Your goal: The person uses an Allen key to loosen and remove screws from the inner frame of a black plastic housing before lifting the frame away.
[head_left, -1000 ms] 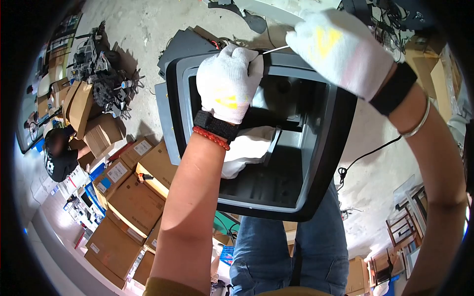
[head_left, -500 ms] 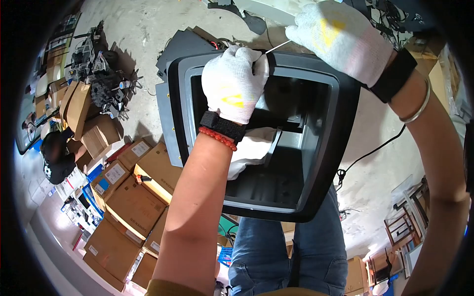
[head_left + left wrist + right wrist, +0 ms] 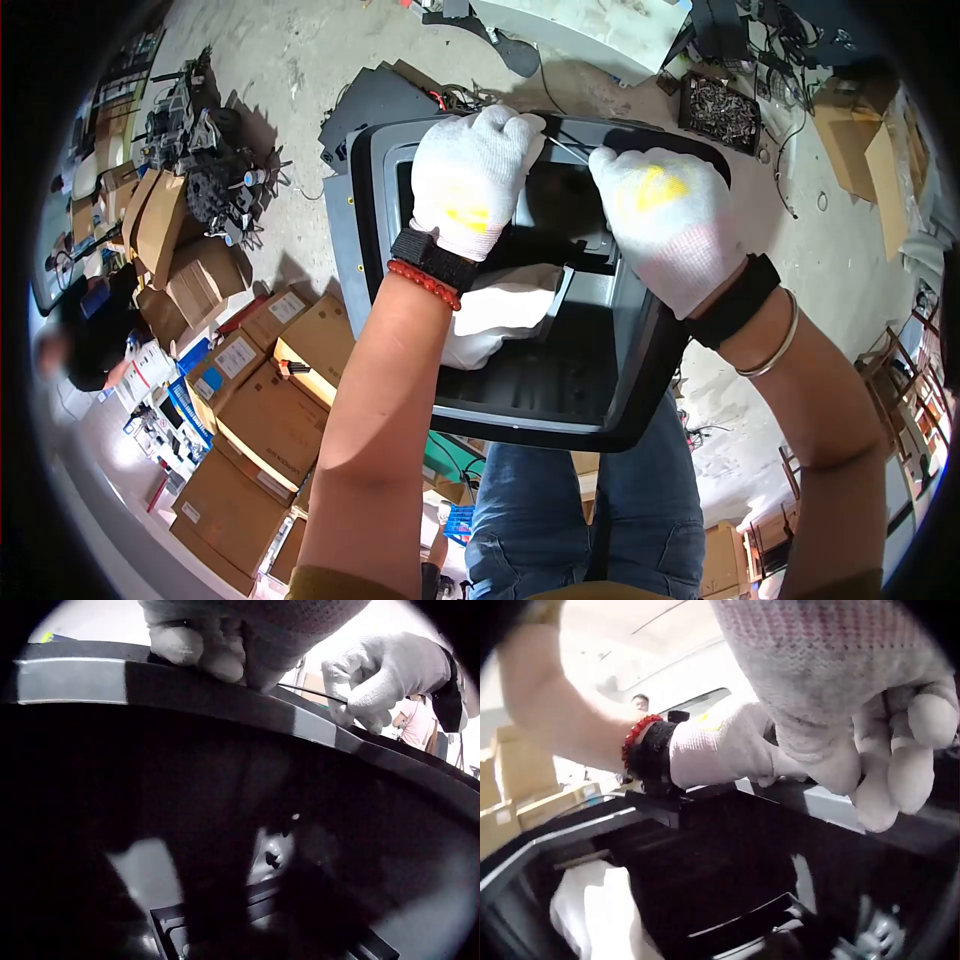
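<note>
A large black plastic housing with an open mouth stands in front of my legs, its grey-edged rim (image 3: pixel 634 400) facing up. My gloved left hand (image 3: pixel 468 175) is at the far rim, fingers curled over the edge. From its fingertips a thin, straight strand (image 3: pixel 570 150) runs to my gloved right hand (image 3: pixel 672 220), which pinches the other end between thumb and forefinger. In the left wrist view the strand (image 3: pixel 311 692) spans the gap just above the rim. Inside the housing lies a crumpled white cloth or bag (image 3: pixel 505 308); the left forearm partly covers it.
Cardboard boxes (image 3: pixel 265 415) are stacked at the left, with another person (image 3: pixel 90 325) behind them. A dark panel (image 3: pixel 378 108) lies beyond the housing. Farther off are a tray of small metal pieces (image 3: pixel 720 112) and a pale metal case (image 3: pixel 590 28). Black machinery (image 3: pixel 205 140) sits far left.
My right hand has come down toward me, from beyond the far right corner to over the housing's right side. The strand now slopes down to the right. The left hand stays at the far rim.
</note>
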Demonstrator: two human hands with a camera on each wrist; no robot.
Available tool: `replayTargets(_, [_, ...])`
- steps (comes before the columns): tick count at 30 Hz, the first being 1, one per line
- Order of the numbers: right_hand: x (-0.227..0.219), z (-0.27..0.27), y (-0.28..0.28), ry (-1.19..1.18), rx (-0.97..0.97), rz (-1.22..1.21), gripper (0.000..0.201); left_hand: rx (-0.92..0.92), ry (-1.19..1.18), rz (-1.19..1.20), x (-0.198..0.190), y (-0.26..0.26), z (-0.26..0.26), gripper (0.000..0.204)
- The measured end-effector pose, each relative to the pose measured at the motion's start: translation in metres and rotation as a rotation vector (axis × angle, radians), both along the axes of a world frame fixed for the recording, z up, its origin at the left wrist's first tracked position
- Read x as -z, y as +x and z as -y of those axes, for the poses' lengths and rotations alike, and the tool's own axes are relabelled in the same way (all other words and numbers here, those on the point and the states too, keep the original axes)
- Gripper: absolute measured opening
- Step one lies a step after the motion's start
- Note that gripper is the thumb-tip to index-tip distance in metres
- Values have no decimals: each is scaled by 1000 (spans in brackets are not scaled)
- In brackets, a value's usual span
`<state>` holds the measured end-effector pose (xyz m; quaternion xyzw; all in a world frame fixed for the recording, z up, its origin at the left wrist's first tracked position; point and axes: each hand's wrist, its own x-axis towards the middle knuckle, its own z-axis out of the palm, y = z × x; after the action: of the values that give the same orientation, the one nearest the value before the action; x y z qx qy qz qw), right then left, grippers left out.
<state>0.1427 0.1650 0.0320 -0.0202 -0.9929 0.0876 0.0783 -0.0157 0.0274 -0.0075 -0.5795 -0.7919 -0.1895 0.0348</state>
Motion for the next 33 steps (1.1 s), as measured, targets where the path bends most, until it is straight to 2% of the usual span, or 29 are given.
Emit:
replayTargets(4, [11, -5, 0, -93, 58, -45, 8, -33, -81, -16, -5, 5, -3, 12])
replayTargets(6, [7, -15, 5, -66, 213, -192, 7, -48, -48, -25, -10, 9, -8, 12])
replayTargets(7, [14, -32, 6, -41, 143, -71, 11, -64, -15, -34, -13, 11, -9, 12])
replayTargets(8, [23, -30, 10, -332, 259, -78, 15, -64, -20, -29, -16, 12, -8, 12])
replayTargets(10, [21, -34, 14, -117, 67, -273, 16, -98, 45, -38, -23, 13, -8, 12])
replayTargets(11, [16, -36, 16, -113, 68, -277, 16, -50, 53, -62, -29, 12, -4, 13])
replayTargets(13, [-12, -24, 18, -341, 109, 62, 18, 1, 95, -46, -35, 18, 14, 20])
replayTargets(14, [-23, -16, 19, -411, 93, 117, 19, 16, 82, -59, -39, 21, 23, 23])
replayTargets(16, [-10, 27, 47, -650, 300, -153, 17, 57, 8, -33, -43, 23, 39, 29])
replayTargets(18, [2, 44, 36, -718, 283, 203, 17, 74, 44, 30, -34, 19, 44, 32])
replayTargets(19, [7, 54, 27, -986, 452, 235, 18, 80, 45, 25, -35, 22, 41, 32])
replayTargets(20, [7, 61, 19, -989, 456, 228, 18, -120, 36, 170, -35, 28, 35, 29])
replayTargets(21, [7, 67, 12, -1136, 642, 237, 18, -321, 24, 315, -34, 32, 31, 26])
replayTargets(22, [8, 73, 5, -1280, 830, 245, 17, -314, 21, 313, -34, 33, 29, 26])
replayTargets(24, [18, 86, -6, -1242, 862, 168, 18, -578, -29, 715, -37, 33, 24, 20])
replayTargets(26, [25, 95, -15, -1245, 915, 64, 20, -548, -53, 726, -38, 28, 20, 22])
replayTargets(28, [34, 101, -20, -1212, 939, 95, 21, -553, -281, 879, -47, 22, 14, 22])
replayTargets(30, [35, 104, -21, -1256, 1003, 136, 21, -524, -293, 966, -39, 19, 17, 24])
replayTargets(32, [32, 100, -22, -1264, 997, 159, 22, -539, -341, 1177, -36, 17, 16, 24])
replayTargets(33, [30, 99, -22, -1278, 988, 189, 22, -515, -360, 1177, -39, 16, 16, 23])
